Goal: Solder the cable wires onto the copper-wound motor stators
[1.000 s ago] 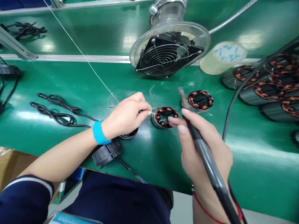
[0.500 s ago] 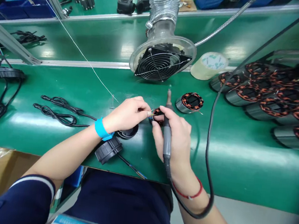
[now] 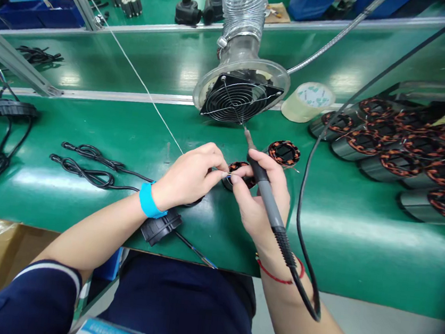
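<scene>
Head view, sole view.

Left hand (image 3: 195,172): thumb and forefinger together, pinched on a thin wire lead (image 3: 229,176) at the left edge of the near wound core (image 3: 235,165); presumably to keep the loose end steady.

Right hand (image 3: 265,196): closed around a soldering iron (image 3: 269,196), thumb and a finger brought to the same lead; whether they clamp it cannot be told. The iron's tip points up, away from both hands, likely so that the fingertips can work clear of the heat.

Near wound core: on the green bench (image 3: 336,255), between the hands, partly hidden by right fingers. Second wound core (image 3: 284,152): just beyond, to the right, seemingly within easy reach.

Extractor fan (image 3: 236,101): behind the cores, facing the work, probably to draw fumes.

White strand (image 3: 145,86): taut, running down behind the left hand; its lower end hidden.

Black cap (image 3: 160,228): by the left wrist, near the bench edge.

Grouped wound cores (image 3: 400,160): standing at right, apparently as stock.
</scene>
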The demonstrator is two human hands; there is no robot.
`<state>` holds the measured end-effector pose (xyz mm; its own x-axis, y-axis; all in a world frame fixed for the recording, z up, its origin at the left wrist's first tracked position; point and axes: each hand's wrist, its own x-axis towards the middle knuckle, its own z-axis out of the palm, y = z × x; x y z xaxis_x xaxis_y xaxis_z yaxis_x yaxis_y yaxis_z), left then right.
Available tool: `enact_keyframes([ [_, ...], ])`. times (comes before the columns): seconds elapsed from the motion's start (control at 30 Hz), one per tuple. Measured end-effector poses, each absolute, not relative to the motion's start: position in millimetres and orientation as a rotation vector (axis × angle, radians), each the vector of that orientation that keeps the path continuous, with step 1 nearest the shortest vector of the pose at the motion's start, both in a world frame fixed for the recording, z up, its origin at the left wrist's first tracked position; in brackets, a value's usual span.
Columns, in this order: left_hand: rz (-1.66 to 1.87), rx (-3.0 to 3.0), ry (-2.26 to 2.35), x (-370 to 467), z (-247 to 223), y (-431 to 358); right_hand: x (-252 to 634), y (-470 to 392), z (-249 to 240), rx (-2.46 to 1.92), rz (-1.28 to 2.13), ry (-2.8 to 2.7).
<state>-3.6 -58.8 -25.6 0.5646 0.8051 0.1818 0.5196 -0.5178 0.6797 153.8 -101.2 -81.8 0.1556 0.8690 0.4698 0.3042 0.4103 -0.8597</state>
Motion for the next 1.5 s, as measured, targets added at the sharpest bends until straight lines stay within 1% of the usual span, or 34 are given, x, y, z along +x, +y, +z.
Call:
enact_keyframes([
  [0.13,0.543,2.285,0.977,-5.3,-22.1,-59.9,152.2,-101.2,-83.3,-1.104,0.588,-1.381],
  [0.23,0.517,2.265,1.083,-3.5,-23.2,-61.2,156.6,-102.2,-81.8,-1.143,0.605,-1.396],
  [0.4,0.500,2.167,1.246,1.9,-28.9,-60.7,183.1,-105.9,-78.0,-1.311,0.592,-1.667],
  [0.57,0.534,2.140,1.256,1.8,-34.9,-56.0,192.6,-98.8,-82.0,-1.313,0.577,-1.788],
  [0.83,0.627,2.179,1.231,-0.6,-41.6,-52.9,167.8,-80.5,-83.4,-1.202,0.341,-1.931],
  [0.93,0.634,2.182,1.215,-0.2,-41.3,-53.7,173.7,-94.2,-79.3,-1.247,0.354,-1.823],
  [1.1,0.644,2.249,1.201,0.4,-42.0,-54.0,181.8,-133.7,-76.7,-1.393,0.457,-1.425],
  [1.17,0.653,2.296,1.198,0.8,-43.2,-54.1,180.6,-146.6,-82.0,-1.371,0.401,-1.362],
  [1.3,0.673,2.362,1.174,1.5,-44.5,-55.0,176.1,-159.6,-95.9,-1.305,0.163,-1.359],
  [1.5,0.708,2.397,1.157,1.3,-44.4,-55.4,173.5,-159.4,-101.1,-1.249,0.111,-1.340],
])
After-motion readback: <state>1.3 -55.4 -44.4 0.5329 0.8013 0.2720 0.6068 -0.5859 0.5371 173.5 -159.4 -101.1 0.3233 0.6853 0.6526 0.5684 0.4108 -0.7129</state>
